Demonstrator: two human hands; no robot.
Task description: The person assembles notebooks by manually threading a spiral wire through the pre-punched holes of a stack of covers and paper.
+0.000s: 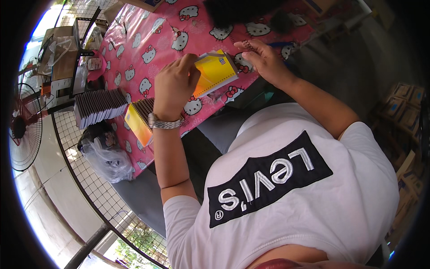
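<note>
Left hand grips a yellow notebook; right hand, fingers loosely curled, touches its far edge.

I'm at a small packing workshop: my bench wears a pink cartoon-cat cloth, stacks of notebooks wait along its edge, cardboard boxes pile up to my right, and a standing fan sits beside wire-mesh fencing.

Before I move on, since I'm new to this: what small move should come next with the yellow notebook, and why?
Probably bring the right hand onto the yellow notebook. Only the left hand grips it, tilted above the pink tablecloth; the right sits open beside its edge.
</note>
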